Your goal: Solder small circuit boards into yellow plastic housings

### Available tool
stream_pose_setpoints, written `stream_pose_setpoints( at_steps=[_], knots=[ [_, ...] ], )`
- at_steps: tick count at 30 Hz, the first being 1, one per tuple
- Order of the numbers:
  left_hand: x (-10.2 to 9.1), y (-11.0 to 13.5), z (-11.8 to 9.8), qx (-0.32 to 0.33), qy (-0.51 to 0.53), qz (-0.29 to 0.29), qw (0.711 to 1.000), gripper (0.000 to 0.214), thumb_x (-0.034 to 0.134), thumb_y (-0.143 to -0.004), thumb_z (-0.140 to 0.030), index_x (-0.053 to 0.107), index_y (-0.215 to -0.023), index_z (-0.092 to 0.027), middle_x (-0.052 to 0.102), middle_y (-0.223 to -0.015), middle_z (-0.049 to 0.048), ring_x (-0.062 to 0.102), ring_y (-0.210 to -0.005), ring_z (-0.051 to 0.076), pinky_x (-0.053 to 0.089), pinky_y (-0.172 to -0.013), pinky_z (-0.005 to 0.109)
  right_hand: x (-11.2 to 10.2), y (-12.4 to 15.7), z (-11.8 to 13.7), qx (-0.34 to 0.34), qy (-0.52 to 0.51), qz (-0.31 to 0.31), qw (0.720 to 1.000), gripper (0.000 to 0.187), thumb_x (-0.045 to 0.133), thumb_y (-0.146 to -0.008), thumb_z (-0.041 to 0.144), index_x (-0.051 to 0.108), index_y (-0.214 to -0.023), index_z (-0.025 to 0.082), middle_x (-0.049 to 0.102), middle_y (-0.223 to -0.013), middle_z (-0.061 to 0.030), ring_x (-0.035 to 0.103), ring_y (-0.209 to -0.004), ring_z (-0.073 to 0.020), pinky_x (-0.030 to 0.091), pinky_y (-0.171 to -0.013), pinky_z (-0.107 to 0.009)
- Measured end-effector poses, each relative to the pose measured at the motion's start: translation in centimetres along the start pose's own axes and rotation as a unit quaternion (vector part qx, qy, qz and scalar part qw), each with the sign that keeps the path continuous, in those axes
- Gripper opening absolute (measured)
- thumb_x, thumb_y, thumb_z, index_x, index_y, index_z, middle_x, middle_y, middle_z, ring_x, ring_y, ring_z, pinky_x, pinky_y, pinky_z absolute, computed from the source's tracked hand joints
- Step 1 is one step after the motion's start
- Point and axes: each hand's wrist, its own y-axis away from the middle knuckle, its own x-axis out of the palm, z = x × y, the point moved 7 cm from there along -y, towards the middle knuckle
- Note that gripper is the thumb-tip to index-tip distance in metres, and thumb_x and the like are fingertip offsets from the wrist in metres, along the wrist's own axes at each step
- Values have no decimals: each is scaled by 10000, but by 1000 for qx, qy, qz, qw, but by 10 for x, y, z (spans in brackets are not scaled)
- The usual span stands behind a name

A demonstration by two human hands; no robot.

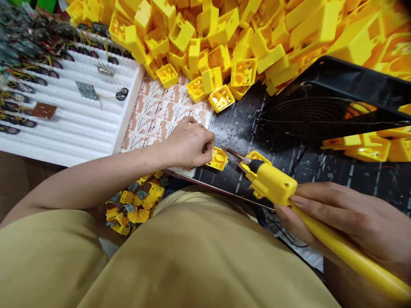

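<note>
My left hand (189, 143) is closed, its fingers pinching a small yellow plastic housing (218, 158) that rests on the black mat (321, 171). My right hand (353, 222) grips a yellow soldering iron (279, 188) by its long handle. The iron's metal tip (233, 154) points left and ends right beside the housing, very close to it or touching. A second yellow housing (257, 156) lies just behind the iron's head.
A big heap of yellow housings (244, 38) fills the back. A black fan (321, 111) stands at the right. A white foam tray (70, 119) with circuit boards and small speakers lies at the left. Finished yellow parts (135, 205) sit in a bin below, by my lap.
</note>
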Motion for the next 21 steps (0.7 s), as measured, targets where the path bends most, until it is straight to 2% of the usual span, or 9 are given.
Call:
stream_pose_setpoints(
  at_steps=[5,10,13,16,17,19,21],
  knots=[
    [-1,0,-1,0,-6,7,1000,142,530,-709,-260,639,-664,-181,668,-648,9,575,-672,164,369,-931,418,0,10,-9,67,-14,-25,997,113,541,-942,307,582,-859,243,658,-719,-2,642,-617,-111,523,-551,-205],
    [0,-1,-3,-2,-22,7,1000,130,535,-717,-249,632,-666,-180,660,-658,14,579,-716,175,381,-894,396,4,11,-12,73,-47,-51,995,85,592,-912,327,594,-914,242,669,-717,-7,645,-604,-124,531,-506,-211],
    [-4,4,-1,1,-6,-10,1000,171,562,-735,-296,662,-808,-178,682,-796,41,593,-845,213,404,-890,389,3,8,-11,65,-38,-63,995,191,645,-875,298,596,-1050,240,702,-768,-25,672,-614,-147,558,-511,-223],
    [-21,15,18,-38,101,-84,991,403,546,-794,-407,612,-1114,-171,655,-1121,83,586,-978,209,452,-866,345,-1,6,-10,57,42,-73,995,301,666,-860,267,582,-1148,240,725,-791,-45,687,-601,-163,568,-506,-214],
    [-25,19,29,-66,146,-110,981,428,514,-825,-429,595,-1149,-160,644,-1150,89,589,-971,193,467,-836,322,-2,7,-11,55,59,-72,994,315,662,-864,272,578,-1166,241,726,-780,-46,683,-577,-163,561,-486,-209],
    [-26,26,49,-121,219,-127,960,395,457,-870,-426,624,-1076,-133,674,-1038,83,603,-870,158,482,-751,290,-2,10,-14,64,70,-67,993,317,647,-877,313,576,-1177,241,728,-766,-47,661,-514,-157,544,-441,-204],
    [-15,28,60,-147,273,-91,946,332,491,-857,-396,651,-952,-122,683,-850,59,596,-739,132,480,-679,274,1,15,-21,99,59,-50,992,293,633,-882,374,593,-1142,246,731,-778,-44,643,-478,-148,533,-418,-205]
  ],
)
